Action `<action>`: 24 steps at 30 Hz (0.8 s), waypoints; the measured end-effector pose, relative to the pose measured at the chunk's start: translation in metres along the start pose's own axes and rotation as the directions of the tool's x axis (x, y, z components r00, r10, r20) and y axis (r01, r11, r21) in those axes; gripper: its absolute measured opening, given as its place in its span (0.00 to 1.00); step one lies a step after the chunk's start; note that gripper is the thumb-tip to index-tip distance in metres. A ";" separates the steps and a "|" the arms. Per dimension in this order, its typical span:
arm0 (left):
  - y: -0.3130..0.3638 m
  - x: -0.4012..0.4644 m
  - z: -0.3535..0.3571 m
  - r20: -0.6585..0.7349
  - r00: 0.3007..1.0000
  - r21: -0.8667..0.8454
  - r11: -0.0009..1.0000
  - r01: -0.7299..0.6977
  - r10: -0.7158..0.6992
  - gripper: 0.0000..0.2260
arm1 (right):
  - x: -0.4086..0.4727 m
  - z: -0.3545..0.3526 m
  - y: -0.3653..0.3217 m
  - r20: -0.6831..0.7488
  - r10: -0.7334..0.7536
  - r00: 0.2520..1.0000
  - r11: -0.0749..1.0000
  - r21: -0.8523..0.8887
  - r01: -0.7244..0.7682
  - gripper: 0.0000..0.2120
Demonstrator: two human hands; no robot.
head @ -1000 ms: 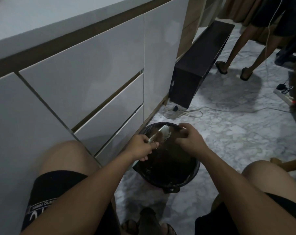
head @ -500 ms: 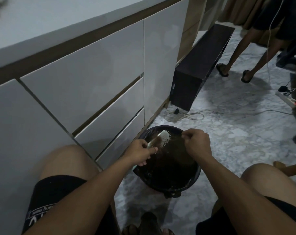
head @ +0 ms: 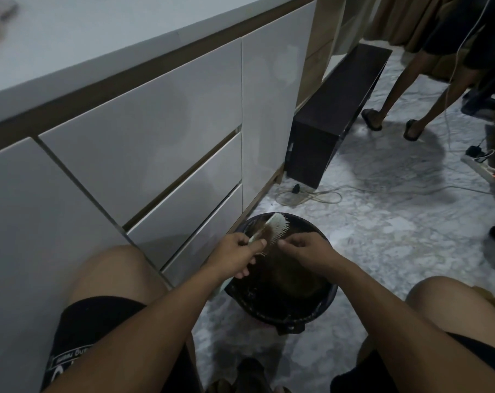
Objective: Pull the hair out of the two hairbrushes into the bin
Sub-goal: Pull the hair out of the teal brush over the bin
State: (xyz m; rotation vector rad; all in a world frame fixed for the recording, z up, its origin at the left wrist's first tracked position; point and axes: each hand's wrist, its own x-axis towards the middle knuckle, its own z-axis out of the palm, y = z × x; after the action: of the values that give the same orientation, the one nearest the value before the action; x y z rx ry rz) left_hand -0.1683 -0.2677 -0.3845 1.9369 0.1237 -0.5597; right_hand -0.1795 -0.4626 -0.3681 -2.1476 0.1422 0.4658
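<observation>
A black round bin (head: pixel 328 304) stands on the marble floor between my knees, with brown hair inside it. My left hand (head: pixel 236 255) grips the handle of a pale hairbrush (head: pixel 276 224) and holds it over the bin's far side, bristles facing right. A clump of brown hair (head: pixel 264 233) sits in the bristles near the handle. My right hand (head: pixel 306 249) is just right of the brush, fingertips pinched together at the bristles' lower end. I cannot tell whether strands are between the fingers. A second hairbrush is not in sight.
White cabinet drawers (head: pixel 161 154) run along the left, close to the bin. A dark box (head: pixel 331 114) lies on the floor beyond, with cables (head: pixel 311 195) in front of it. A person's legs (head: pixel 396 89) stand at the back right, near a power strip (head: pixel 480 165).
My right hand pulled away to the right from the brush, then came back in to the bristles. The left hand kept the brush over the bin.
</observation>
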 end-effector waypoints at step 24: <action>0.012 0.010 0.010 -0.091 0.995 0.030 0.999 -0.042 0.044 0.14 | 0.004 -0.006 -0.012 -0.032 0.049 0.998 0.986 0.160 -0.043 0.12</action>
State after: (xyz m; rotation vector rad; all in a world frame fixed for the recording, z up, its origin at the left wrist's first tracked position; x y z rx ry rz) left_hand -0.1591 -0.2838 -0.3820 1.9889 0.1326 -0.4460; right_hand -0.1707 -0.4600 -0.3575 -2.0002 0.2412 0.4286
